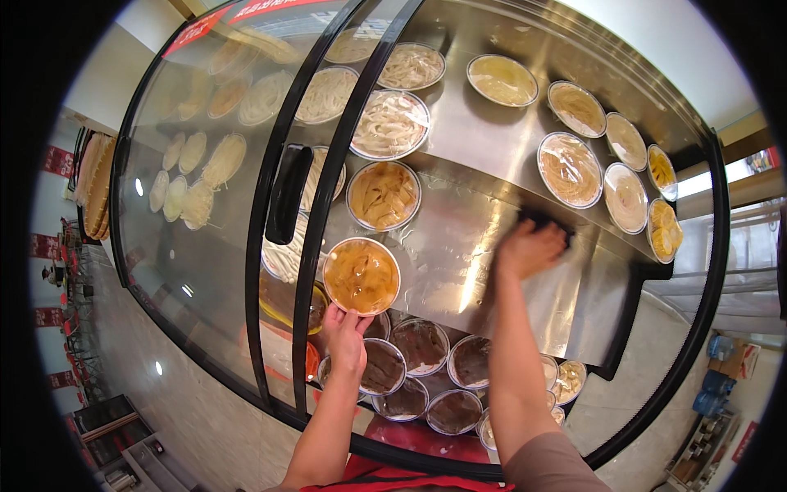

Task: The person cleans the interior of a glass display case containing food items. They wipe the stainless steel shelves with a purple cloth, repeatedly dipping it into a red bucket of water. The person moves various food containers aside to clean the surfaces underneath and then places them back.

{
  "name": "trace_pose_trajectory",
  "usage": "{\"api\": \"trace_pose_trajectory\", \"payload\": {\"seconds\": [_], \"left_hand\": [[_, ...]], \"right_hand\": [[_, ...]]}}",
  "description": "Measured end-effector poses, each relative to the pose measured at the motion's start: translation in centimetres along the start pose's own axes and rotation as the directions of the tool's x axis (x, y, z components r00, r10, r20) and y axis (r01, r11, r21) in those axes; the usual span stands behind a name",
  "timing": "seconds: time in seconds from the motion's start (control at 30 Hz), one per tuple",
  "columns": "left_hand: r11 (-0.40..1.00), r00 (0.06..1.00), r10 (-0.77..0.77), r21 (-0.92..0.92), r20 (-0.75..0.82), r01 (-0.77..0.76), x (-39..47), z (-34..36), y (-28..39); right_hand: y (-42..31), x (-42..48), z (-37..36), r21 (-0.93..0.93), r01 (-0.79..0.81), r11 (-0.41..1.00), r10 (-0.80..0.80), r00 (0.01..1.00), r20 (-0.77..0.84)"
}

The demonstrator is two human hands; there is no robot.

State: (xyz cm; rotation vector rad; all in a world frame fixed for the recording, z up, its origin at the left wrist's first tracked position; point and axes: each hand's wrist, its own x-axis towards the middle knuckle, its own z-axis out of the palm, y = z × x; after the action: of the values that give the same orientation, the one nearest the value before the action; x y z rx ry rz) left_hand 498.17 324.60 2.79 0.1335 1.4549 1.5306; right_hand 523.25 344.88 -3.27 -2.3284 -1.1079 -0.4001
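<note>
Gripped at its near rim by my left hand (pixel 347 338) is a plate of amber-brown sheet food (pixel 361 275) under clear film, perhaps tofu skin. Just beyond it sits another film-covered plate of similar brown strips (pixel 383 195). Blurred by motion, my right hand (pixel 533 247) presses a dark cloth (pixel 544 222) to the steel shelf (pixel 455 246), near the foot of the raised step. The shelf surface between my hands looks wet and streaked. Most of the cloth is hidden under my fingers.
Film-covered plates of noodles (pixel 570 170) and corn pieces (pixel 664 230) stand on the upper step at right. White noodle plates (pixel 390 124) are at left, by the black-framed sliding glass door (pixel 326 203). Several plates of dark food (pixel 421 345) sit below, near my forearms.
</note>
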Motion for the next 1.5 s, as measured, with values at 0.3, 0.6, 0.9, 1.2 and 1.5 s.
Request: {"api": "trace_pose_trajectory", "payload": {"seconds": [0.3,0.6,0.9,1.2,1.5], "left_hand": [[0.999,1.000,0.008,-0.046,-0.013,-0.008,-4.1,-2.8,2.5],[0.998,0.999,0.002,-0.065,-0.041,-0.005,-0.3,-1.9,1.3],[0.996,0.999,-0.039,-0.081,-0.024,0.037,-0.2,-1.2,-0.8],[0.998,1.000,-0.015,-0.061,-0.024,0.013,1.2,-0.7,-1.7],[0.981,0.998,-0.044,-0.189,-0.046,0.034,1.6,-1.7,-3.6]], "right_hand": [[-9.5,-9.3,-4.3,0.530,0.451,0.718,-0.623,0.756,0.200],[0.1,-15.7,-12.8,0.852,0.356,0.385,-0.877,0.430,0.216],[16.1,1.4,-9.6,0.407,0.204,0.891,-0.305,0.931,0.201],[3.6,-11.2,-11.2,0.680,0.432,0.593,-0.698,0.697,0.166],[8.0,-4.4,-16.2,0.705,-0.256,0.662,-0.198,0.846,0.494]]}}
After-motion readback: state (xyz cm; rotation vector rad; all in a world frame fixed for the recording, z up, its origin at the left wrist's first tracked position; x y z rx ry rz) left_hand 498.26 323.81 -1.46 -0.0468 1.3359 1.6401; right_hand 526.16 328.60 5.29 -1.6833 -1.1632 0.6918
